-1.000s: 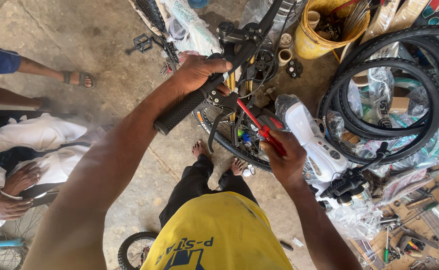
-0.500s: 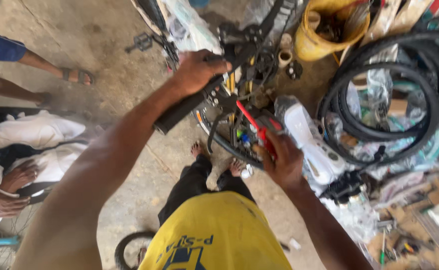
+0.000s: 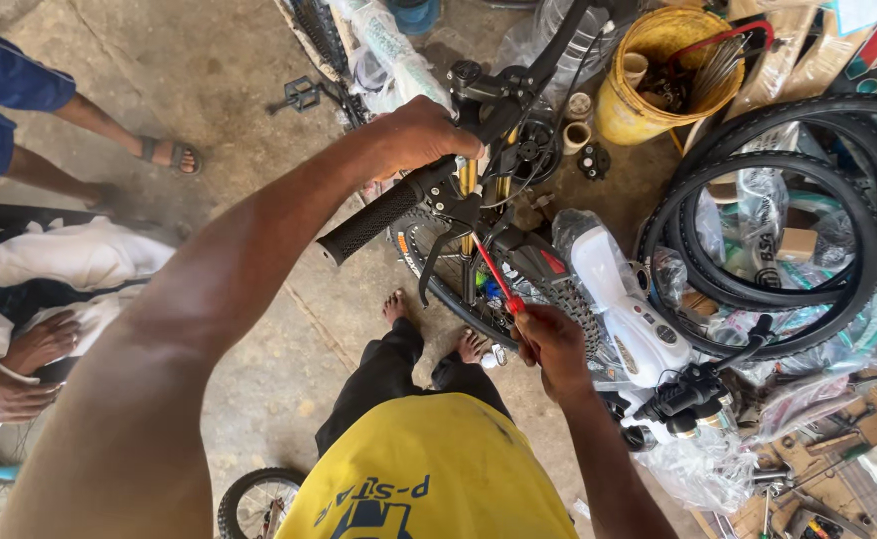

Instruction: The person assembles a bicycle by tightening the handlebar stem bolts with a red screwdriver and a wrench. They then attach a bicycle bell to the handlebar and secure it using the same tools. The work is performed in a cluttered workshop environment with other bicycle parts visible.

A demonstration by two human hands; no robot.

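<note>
Head view, looking straight down. Left hand (image 3: 420, 135) wrapped tight around black handlebar (image 3: 428, 185), just inboard of ribbed rubber grip (image 3: 366, 222); fingers fully closed over the bar. Right hand (image 3: 552, 344) fisted shut on red-handled screwdriver (image 3: 496, 277), shaft angled up-left toward the stem area below the bar; tip hidden among cables and brake lever (image 3: 436, 262), contact point not readable. Bar runs diagonally from lower left to upper right, above knobby front tyre (image 3: 448, 289). Yellow shirt (image 3: 428, 469) at bottom centre, dark trousers and bare feet (image 3: 395, 304) on concrete floor (image 3: 219, 80) beneath the wheel.

Surroundings: white bicycle frame in plastic wrap (image 3: 630, 319) just right of the right hand. Stack of loose black tyres (image 3: 778, 250) further right. Yellow bucket (image 3: 648, 90) with spokes and small parts at top right, near the bar's far end. Loose pedal (image 3: 300, 95) on floor at top left. Small wheel (image 3: 254, 499) at bottom edge. Scattered tools (image 3: 818, 499) at bottom right.

Other people: sandalled foot (image 3: 171, 155) and blue shorts at upper left; a second person's hands (image 3: 19, 364) resting on white cloth at left edge, well apart from the bike.
</note>
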